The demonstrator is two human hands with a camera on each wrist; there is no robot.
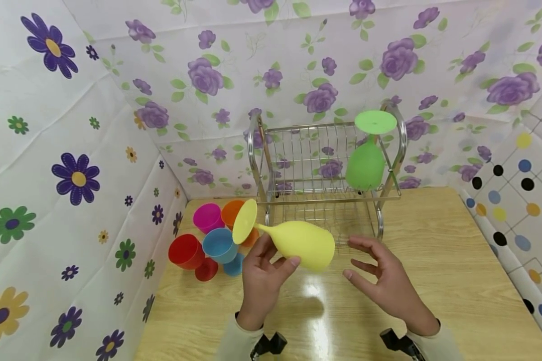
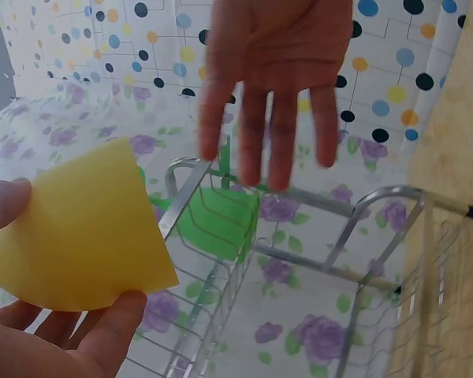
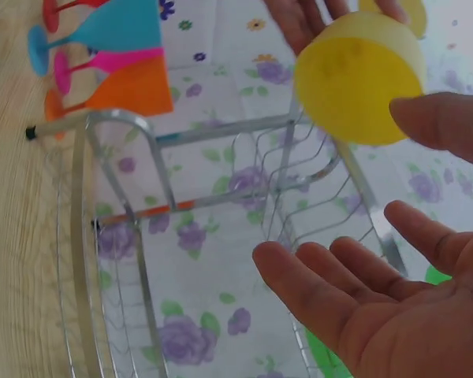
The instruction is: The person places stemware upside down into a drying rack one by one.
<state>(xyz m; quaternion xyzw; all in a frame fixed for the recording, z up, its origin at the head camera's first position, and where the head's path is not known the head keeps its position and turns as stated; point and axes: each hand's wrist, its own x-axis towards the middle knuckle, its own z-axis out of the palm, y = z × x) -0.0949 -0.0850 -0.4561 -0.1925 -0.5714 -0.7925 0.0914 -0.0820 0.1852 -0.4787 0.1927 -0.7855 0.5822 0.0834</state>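
A yellow plastic goblet (image 1: 303,242) lies tilted on its side in the air, its foot to the left and its mouth to the right. My left hand (image 1: 264,276) grips its bowl from below, thumb at the front. In the left wrist view the yellow goblet (image 2: 83,232) sits between thumb and fingers. My right hand (image 1: 384,281) is held apart to the right of the mouth, fingers spread and holding nothing. The right wrist view looks into the round mouth of the yellow goblet (image 3: 359,90), with the right hand (image 3: 410,299) below it.
Behind the hands stands a two-tier chrome dish rack (image 1: 327,200). A green goblet (image 1: 366,163) is upside down on its upper right. Red (image 1: 186,251), blue (image 1: 220,245), magenta (image 1: 208,217) and orange (image 1: 232,212) goblets stand upright at left on the wooden table (image 1: 442,240).
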